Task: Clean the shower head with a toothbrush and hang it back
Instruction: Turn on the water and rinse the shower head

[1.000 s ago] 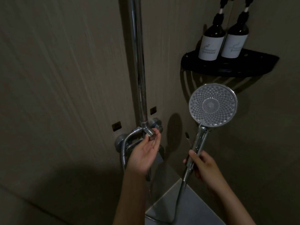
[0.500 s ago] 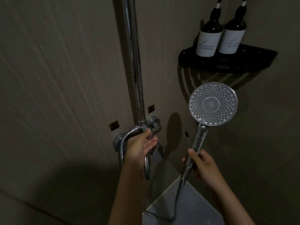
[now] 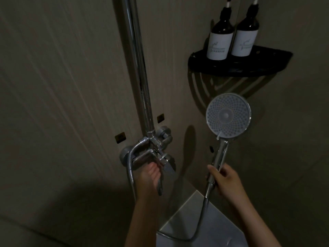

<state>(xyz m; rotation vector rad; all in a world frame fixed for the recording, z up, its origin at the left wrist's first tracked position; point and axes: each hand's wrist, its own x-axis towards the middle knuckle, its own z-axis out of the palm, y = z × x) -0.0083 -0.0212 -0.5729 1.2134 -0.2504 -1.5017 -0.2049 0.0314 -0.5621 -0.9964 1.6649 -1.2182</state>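
Fingers [image 3: 224, 172] of the right hand [image 3: 227, 182] were curled tight around the chrome handle of the shower head [image 3: 228, 115], held upright off its mount in a dim shower stall, its round spray face turned toward the camera. The hose [image 3: 201, 227] looped down from the handle. The left hand [image 3: 148, 177] reached up beneath the mixer tap [image 3: 160, 157] at the foot of the riser pipe [image 3: 137, 68]; whether its fingers gripped the tap could not be told. Two dark bottles [image 3: 219, 43] stood on a black corner shelf [image 3: 267, 68] above.
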